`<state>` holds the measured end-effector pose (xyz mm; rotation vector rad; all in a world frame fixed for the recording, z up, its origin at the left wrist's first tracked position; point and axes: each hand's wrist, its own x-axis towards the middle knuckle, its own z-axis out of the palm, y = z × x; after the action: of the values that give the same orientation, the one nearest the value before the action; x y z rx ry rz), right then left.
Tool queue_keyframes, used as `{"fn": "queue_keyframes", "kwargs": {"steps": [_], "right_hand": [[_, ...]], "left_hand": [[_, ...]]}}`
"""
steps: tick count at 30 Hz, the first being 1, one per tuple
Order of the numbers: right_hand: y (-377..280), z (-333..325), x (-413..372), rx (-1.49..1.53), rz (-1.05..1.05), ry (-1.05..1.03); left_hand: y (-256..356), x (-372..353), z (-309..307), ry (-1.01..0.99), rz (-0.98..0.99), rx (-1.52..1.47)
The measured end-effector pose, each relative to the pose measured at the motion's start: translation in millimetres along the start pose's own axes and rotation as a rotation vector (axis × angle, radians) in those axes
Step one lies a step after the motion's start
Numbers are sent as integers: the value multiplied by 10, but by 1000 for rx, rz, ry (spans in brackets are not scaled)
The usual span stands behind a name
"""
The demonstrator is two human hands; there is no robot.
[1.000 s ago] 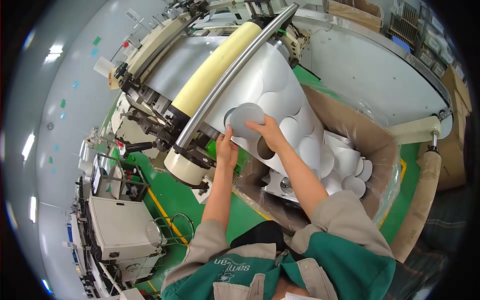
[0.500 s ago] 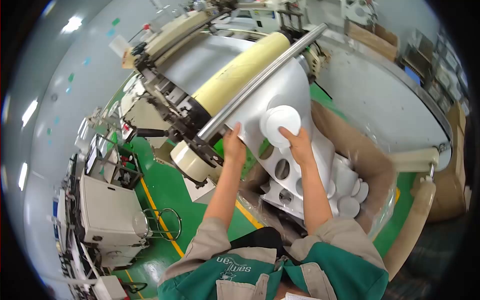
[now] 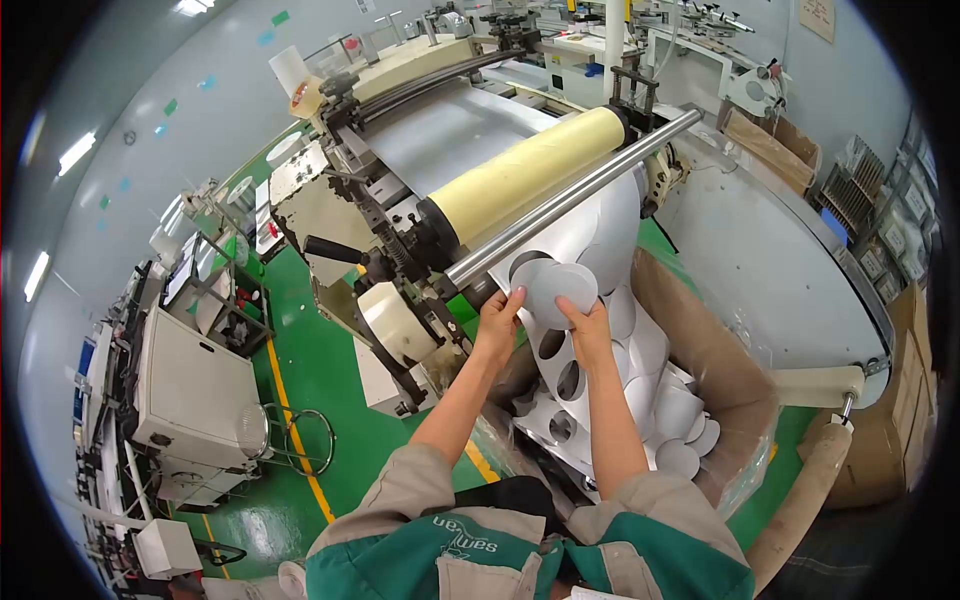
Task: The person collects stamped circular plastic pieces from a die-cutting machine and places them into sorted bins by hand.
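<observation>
In front of the roller, my right hand [image 3: 590, 335] pinches a round grey-white disc [image 3: 572, 288], thumb on its face. A second disc [image 3: 537, 283] overlaps it on the left. My left hand [image 3: 498, 325] is closed at that disc's left edge, thumb and fingers gripping it. Behind the hands, a silvery sheet with round holes [image 3: 610, 225] hangs from under a steel bar [image 3: 580, 192] into a cardboard box [image 3: 735, 380]. Loose discs [image 3: 678, 459] lie in the box among the folds of punched sheet.
A yellow roller [image 3: 530, 165] spans the machine behind the bar, with a flat grey sheet [image 3: 450, 125] beyond it. A black-handled lever [image 3: 335, 250] juts out on the left. A wire-mesh stool [image 3: 300, 440] and a white cabinet [image 3: 205, 385] stand at left.
My left hand has moved from the sheet's edge to the left disc and grips it. My right hand still holds its disc. The whole view has shifted.
</observation>
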<state>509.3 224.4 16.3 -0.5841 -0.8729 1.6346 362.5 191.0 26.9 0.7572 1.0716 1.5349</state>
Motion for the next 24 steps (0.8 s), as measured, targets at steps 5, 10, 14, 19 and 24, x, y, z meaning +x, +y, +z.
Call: {"fn": "queue_keyframes", "kwargs": {"steps": [5,10,14,19,24], "right_hand": [[89,-393,-255,69,-46,143],[185,-1106,-629,511,41,291],[-227,-474,-261,-45,-35,75],[-111,-45,306,-262,168,-117],[111,-199,148,332,67,-29]], "left_hand": [[88,-137,116,-64,-48,21],[244,-15,155,65,0,-135],[84,81,142,66,16,-106],[4,75,53,-35,31,-149],[176,20,63,-92,-68,-9]]}}
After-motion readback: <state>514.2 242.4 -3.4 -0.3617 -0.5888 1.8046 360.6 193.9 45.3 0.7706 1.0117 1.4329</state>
